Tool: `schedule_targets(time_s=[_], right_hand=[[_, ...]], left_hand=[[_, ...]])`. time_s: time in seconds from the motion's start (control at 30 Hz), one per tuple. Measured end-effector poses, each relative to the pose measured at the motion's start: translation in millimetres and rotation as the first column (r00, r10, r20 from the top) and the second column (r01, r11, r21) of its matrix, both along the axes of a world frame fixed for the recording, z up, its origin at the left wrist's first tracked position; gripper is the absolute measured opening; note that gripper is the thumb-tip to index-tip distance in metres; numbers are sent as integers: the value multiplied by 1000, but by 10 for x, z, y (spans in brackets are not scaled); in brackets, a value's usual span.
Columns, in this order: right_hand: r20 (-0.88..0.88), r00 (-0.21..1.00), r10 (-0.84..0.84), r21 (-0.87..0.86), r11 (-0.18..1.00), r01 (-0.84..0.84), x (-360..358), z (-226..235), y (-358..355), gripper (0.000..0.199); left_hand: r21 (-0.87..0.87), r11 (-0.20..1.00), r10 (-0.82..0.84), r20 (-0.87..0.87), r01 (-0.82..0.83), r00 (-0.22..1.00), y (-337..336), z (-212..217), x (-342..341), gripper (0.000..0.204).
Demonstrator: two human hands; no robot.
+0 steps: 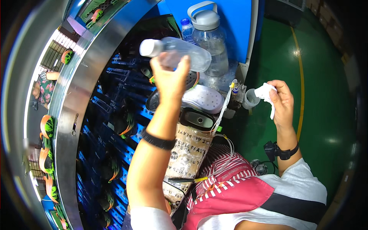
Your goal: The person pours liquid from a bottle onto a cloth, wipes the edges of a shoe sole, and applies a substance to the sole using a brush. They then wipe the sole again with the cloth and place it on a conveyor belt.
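2 hands up, both busy. Left hand (170, 74) is raised high, fingers wrapped around the middle of a clear bottle (180, 53) held nearly flat, white cap (150, 48) pointing to the person's left. Right hand (281, 101) is out to the right at a lower level, closed on a crumpled white cloth (266, 94), which sits just beside a small white cup (250, 99).

- Bottle: looks near empty, walls clear, cap appears on. It hangs above a white perforated insole (203, 97) and a black shoe part (197, 119) lying on a printed bag (189, 151).
- Behind it stands 1 big jug (212, 46) with a grey handled lid, plus 1 smaller bottle (186, 28) with a blue cap.
- Left of the arm: blue racks (115, 99) carrying black shoes with orange and green trim, under a curved steel rail (76, 99).
- Floor (318, 96) is green with a yellow line.

Handling judgement: the grip is mid-body on a thin, soft wall, so squeeze lightly; a hard pinch would buckle it. If liquid is meant for the cloth, bring the 2 hands together over the floor or cup, not over the insole, and tip slowly with the cap end low. Keep the cloth bunched so it takes drops without trailing onto the glue nozzles (234, 87). The black wristband (157, 141) and the watch (285, 153) stay clear of the work.
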State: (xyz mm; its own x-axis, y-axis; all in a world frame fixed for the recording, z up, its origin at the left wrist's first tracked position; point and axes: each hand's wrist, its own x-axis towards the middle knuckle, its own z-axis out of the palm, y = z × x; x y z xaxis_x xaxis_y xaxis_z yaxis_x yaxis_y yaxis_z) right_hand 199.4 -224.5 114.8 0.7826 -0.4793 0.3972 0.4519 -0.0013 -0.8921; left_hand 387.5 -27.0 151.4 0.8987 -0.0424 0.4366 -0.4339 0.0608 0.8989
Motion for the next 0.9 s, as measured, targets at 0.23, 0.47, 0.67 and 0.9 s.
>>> schedule_targets(time_s=[0.23,0.47,0.67,0.9], right_hand=[[-38,980,194,84,978,-191,122,33,221,33],[-77,934,350,-108,928,-356,145,-243,617,24],[-66,944,322,-278,903,-327,118,-536,868,23],[-82,921,381,-117,914,-388,52,-653,1020,22]], left_hand=[[400,915,-68,270,-47,961,836,563,-820,69],[860,452,-127,325,-237,937,1038,404,-1468,70],[922,278,-128,312,-268,941,1058,160,-1686,70],[954,85,-109,294,-286,949,1019,13,-1876,72]])
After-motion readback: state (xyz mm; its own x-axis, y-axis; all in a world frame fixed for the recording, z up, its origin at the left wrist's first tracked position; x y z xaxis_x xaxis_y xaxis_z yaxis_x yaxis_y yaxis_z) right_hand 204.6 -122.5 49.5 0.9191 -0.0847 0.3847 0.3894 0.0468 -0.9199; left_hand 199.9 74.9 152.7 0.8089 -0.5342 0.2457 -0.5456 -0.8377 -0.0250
